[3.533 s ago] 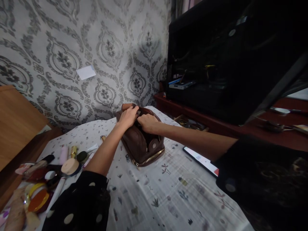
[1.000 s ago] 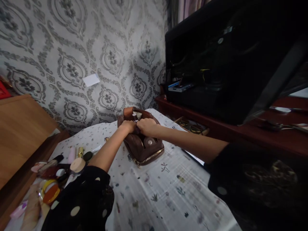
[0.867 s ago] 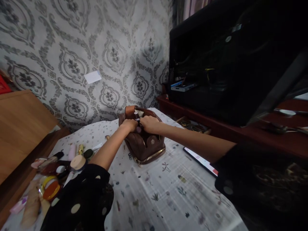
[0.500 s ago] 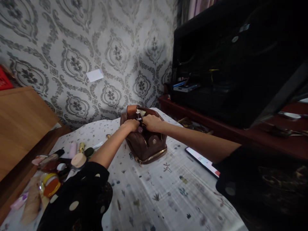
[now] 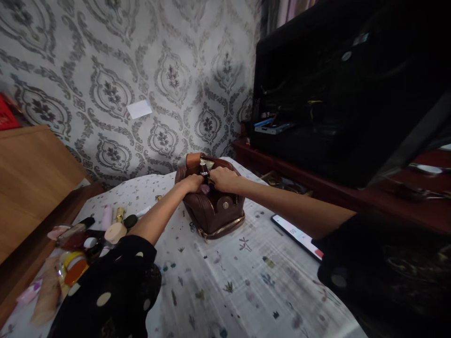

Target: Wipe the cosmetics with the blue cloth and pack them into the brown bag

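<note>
A brown handbag (image 5: 200,213) with gold zips and a snap flap stands unzipped on the patterned cloth. Both hands reach into its mouth from above. My left hand (image 5: 194,182) is at the left side, its fingers curled downward and partly hidden by the bag. Opposite it, my right hand (image 5: 224,179) is closed like a fist, with what it grips hidden. Between them a dark bottle with a silvery cap (image 5: 203,169) stands upright in the bag. A small purple rounded item (image 5: 205,189) shows just below the left fingers.
Cosmetics lie at the left, among them a round beige compact (image 5: 115,232), a pink tube (image 5: 107,217) and an orange-lidded jar (image 5: 75,272). A lit phone (image 5: 296,236) lies right of the bag. A large black television (image 5: 334,94) stands at the right; a wooden panel (image 5: 31,178) borders the left.
Both hands stay in the bag with almost the same pose. The left forearm and sleeve have shifted slightly left; the bag has hardly moved.
</note>
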Available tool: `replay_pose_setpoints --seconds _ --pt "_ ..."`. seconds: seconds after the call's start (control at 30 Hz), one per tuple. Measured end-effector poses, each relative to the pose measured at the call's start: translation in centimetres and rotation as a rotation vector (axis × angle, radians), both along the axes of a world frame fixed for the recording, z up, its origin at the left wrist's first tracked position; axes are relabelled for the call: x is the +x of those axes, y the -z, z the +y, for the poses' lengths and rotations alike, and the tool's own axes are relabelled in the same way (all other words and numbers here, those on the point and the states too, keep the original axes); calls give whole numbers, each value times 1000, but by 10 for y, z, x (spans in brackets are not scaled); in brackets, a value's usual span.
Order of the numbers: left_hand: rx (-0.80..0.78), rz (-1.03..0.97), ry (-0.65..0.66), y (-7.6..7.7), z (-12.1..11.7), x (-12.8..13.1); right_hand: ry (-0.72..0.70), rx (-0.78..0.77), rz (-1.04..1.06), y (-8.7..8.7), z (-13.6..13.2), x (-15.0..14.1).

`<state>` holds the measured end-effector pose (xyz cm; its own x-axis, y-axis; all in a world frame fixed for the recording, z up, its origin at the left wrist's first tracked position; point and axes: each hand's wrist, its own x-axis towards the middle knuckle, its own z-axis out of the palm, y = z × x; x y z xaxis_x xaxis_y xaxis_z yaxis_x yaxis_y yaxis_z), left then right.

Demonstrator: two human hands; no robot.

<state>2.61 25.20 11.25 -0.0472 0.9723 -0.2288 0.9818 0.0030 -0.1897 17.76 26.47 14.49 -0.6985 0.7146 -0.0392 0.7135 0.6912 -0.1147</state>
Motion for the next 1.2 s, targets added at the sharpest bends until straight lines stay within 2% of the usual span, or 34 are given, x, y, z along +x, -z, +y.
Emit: replay_pose_setpoints --seconds 0.5,0.7,0.97,1.2 --pt "94 -99 -29 9 -6 7 2 49 -29 4 3 0" --pt "79 -112 -80 7 -4 8 -58 99 -35 5 2 2" --pt "-8 -89 -72 -1 3 9 -133 146 -41 4 1 5" --pt "10 -26 -32 -20 3 22 -127 136 -41 5 3 4"
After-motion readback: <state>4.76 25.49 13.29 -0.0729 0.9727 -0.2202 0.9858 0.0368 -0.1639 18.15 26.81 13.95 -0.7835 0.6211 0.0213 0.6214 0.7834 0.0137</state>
